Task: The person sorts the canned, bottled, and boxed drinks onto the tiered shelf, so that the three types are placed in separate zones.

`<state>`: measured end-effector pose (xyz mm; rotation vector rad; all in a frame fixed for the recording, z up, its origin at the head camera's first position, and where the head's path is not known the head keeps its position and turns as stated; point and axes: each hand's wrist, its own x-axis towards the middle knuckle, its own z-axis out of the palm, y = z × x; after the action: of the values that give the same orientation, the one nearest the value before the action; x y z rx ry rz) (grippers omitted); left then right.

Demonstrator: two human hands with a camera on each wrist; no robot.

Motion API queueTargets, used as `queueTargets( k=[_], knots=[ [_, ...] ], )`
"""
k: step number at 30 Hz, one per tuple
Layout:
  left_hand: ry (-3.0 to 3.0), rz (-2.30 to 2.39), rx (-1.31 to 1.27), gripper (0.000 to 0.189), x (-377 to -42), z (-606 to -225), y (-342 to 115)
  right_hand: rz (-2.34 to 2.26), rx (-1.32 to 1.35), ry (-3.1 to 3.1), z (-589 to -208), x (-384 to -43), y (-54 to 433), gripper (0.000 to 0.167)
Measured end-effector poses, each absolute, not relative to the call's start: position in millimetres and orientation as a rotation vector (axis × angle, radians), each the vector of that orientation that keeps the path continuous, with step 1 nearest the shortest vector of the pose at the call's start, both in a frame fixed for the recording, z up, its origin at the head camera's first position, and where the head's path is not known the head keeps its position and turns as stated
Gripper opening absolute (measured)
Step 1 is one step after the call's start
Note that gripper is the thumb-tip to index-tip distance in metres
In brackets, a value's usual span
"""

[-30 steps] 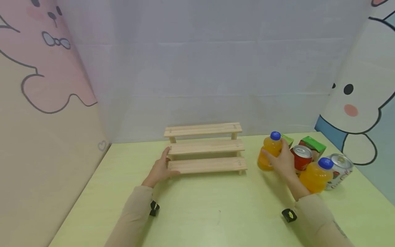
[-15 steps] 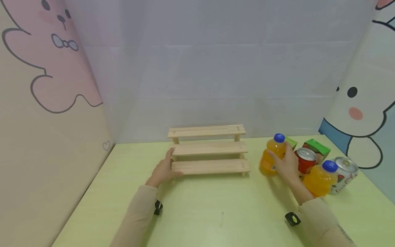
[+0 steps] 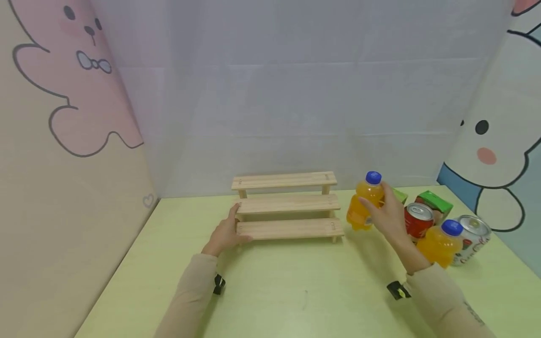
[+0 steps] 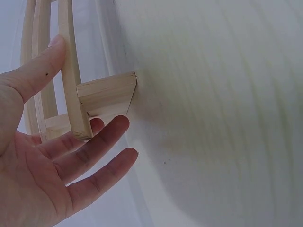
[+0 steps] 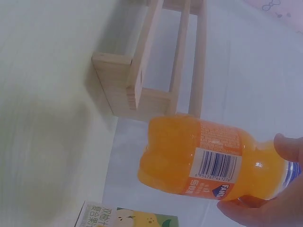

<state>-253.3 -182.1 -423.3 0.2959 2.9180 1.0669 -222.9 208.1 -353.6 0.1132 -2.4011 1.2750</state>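
Observation:
My left hand (image 3: 223, 236) holds the left end of a three-step wooden display rack (image 3: 291, 228). In the left wrist view the thumb lies along a front board (image 4: 71, 80); the fingers reach round the end, some partly hidden behind the wood. My right hand (image 3: 390, 217) grips a bottle of orange Fanta (image 3: 360, 212) near its neck, under the blue cap (image 3: 374, 177). The bottle is off the table, slightly tilted, just right of the rack. Its barcode label (image 5: 215, 164) faces the right wrist camera.
At the right stand a red can (image 3: 418, 220), a second orange bottle (image 3: 439, 244), a white can (image 3: 473, 237), a green-topped carton (image 3: 435, 202) and a partly hidden juice carton (image 3: 399, 195). A white wall (image 3: 270, 94) rises behind the pale table (image 3: 270, 281).
My right hand has lifted the orange Fanta bottle off the table and moved it a little left toward the rack. The left hand stays at the rack's end. The head view has shifted slightly.

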Motion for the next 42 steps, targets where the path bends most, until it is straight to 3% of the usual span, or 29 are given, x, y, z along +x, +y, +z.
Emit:
queueTargets(
  k=[28, 42],
  knots=[
    [2.933, 1.019, 0.253, 0.106, -251, -420, -181, 1.338, 0.308, -2.374, -311, -250, 169, 0.054],
    [2.947, 1.012, 0.272, 0.106, -252, -420, -180, 1.324, 0.358, -2.404, -298, -270, 132, 0.061]
  ],
)
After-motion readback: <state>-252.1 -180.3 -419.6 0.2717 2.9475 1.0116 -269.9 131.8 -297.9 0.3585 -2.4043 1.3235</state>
